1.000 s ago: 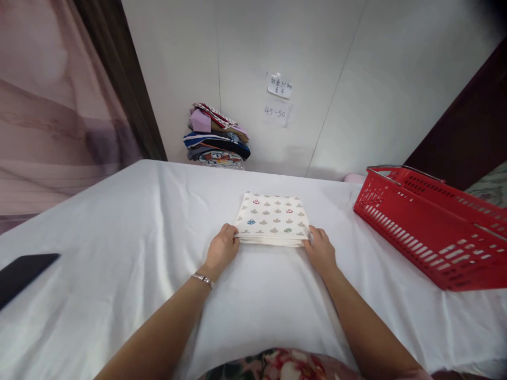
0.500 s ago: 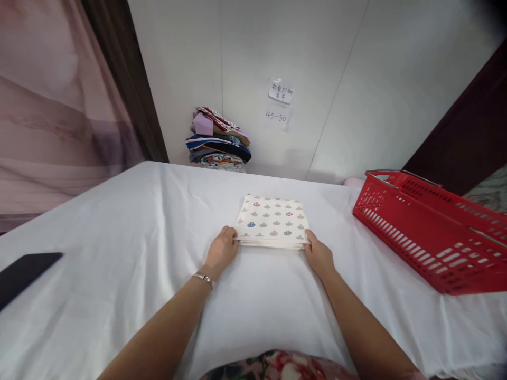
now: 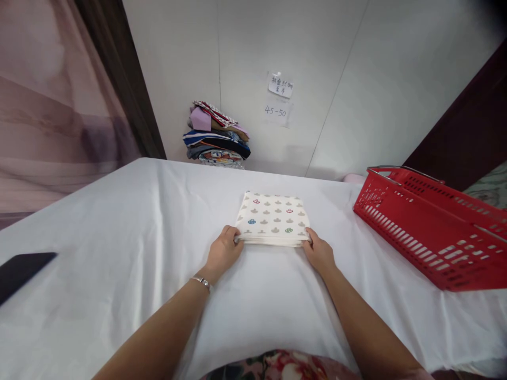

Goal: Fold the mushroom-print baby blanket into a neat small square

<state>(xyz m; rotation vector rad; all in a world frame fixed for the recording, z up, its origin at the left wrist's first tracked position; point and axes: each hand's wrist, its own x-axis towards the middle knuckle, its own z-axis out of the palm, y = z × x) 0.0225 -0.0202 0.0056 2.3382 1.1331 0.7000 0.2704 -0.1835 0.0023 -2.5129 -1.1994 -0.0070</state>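
Note:
A folded white cloth (image 3: 273,214) with rows of small grey mushroom-like prints, and a few in red, blue and green, lies flat in the middle of the table. Its layers show along the near edge. My left hand (image 3: 224,250), with a silver bracelet at the wrist, pinches the near left corner. At the near right corner, my right hand (image 3: 319,252) grips the cloth between thumb and fingers. Both sets of fingertips are partly hidden by the fabric.
A white tablecloth (image 3: 119,232) covers the table. To the right stands a red plastic basket (image 3: 428,227) with metal handles. A black flat object (image 3: 24,272) lies at the left edge. Behind the table, several folded fabrics (image 3: 216,134) are stacked against the wall.
The near-edge layers of the cloth now sit more evenly, with both hands still at its corners. The view has shifted slightly.

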